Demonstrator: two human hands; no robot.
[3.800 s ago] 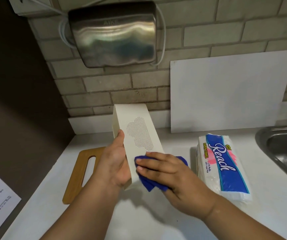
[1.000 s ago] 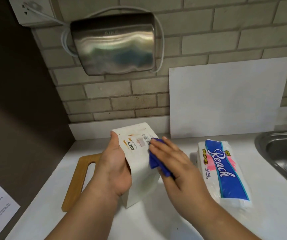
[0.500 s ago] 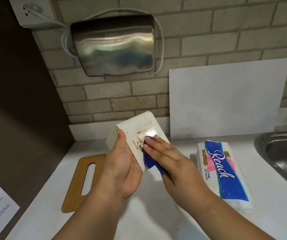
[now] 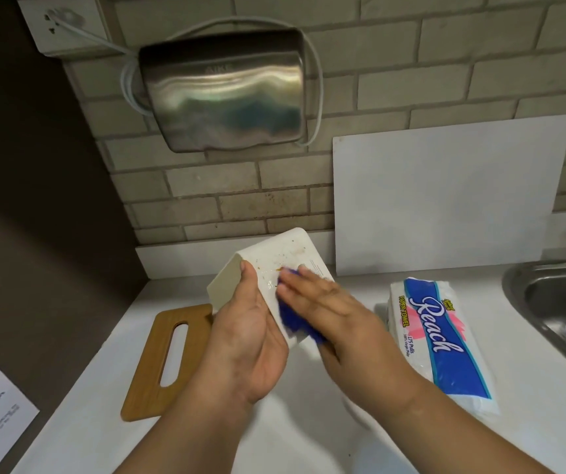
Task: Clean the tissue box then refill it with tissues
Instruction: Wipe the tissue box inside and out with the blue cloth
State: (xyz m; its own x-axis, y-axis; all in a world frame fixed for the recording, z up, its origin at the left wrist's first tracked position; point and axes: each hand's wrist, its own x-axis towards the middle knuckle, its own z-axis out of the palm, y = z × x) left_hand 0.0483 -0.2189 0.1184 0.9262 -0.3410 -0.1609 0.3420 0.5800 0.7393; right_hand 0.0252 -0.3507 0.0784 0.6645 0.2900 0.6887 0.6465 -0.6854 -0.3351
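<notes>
Gripping the box's [image 4: 285,249] left edge above the surface [image 4: 548,422], my left fingers [image 4: 246,278] are holding its stained face rightward, where my flat right fingers [image 4: 300,280] are pressing the cloth [image 4: 291,319].

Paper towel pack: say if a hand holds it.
No, the paper towel pack lies on the counter; left hand grips tissue box, right hand presses cloth.

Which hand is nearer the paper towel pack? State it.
Right. The right hand, pressing the blue cloth, sits beside the pack; the left hand grips the tissue box farther away.
</notes>
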